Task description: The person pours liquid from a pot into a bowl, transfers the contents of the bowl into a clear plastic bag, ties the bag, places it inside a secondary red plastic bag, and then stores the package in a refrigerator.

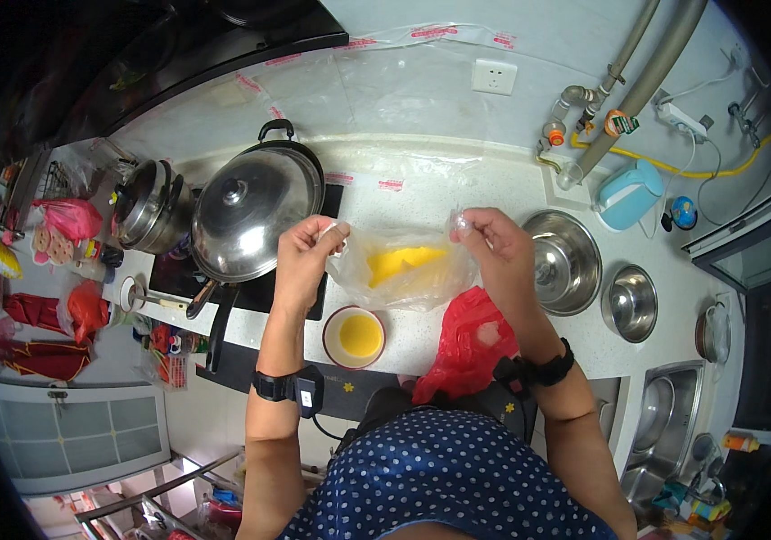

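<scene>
Between my hands a clear plastic bag (419,297) rests on the white counter with a yellow grainy material (395,263) inside. My left hand (307,253) pinches the bag's left top corner. Its right top corner is gripped by the fingers of my right hand (497,243). Just in front of the bag stands a white bowl with a dark red rim (332,354), partly filled with similar yellow grains (360,336). A crumpled red plastic bag (459,351) lies below my right hand and hangs over the counter's front edge.
A lidded wok (257,216) sits on the black cooktop (332,209) at left, handles pointing towards me. Two steel bowls (571,236) (630,304) and a light blue electric kettle (632,192) stand at right. Beyond is a steel sink (686,398). Pipes (648,88) run down the back wall.
</scene>
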{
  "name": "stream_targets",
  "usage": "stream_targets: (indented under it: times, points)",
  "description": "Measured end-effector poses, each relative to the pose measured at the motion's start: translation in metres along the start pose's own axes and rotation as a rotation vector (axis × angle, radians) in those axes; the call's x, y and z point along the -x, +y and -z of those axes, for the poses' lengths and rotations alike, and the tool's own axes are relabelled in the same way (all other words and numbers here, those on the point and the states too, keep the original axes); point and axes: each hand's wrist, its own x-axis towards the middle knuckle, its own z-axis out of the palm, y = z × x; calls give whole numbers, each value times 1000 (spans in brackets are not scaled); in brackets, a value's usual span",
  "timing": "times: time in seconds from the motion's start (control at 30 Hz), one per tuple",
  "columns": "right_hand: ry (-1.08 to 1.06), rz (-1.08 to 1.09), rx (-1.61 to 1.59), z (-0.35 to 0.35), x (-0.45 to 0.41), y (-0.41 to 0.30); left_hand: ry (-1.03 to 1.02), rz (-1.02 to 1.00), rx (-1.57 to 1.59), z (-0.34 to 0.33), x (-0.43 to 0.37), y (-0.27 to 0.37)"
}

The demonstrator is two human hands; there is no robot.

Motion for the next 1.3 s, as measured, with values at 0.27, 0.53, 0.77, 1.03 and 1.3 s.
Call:
stream_targets:
  times: [0.27, 0.53, 0.77, 1.03, 1.3]
  points:
    - [-60, 114, 267, 21, 9, 17, -177, -228, -17, -13, 16, -23]
    - [-278, 408, 399, -16, -19, 7, -444, -235, -303, -55, 4, -32]
    - [-347, 188, 278, -4, -30, 39, -455, 146, 80, -57, -10, -48]
    - [-460, 206, 325, -8, -18, 39, -341, 429, 344, -38, -21, -44]
    - [-597, -259, 39, -18, -26, 88, -429, -911, -821, -42, -29, -32]
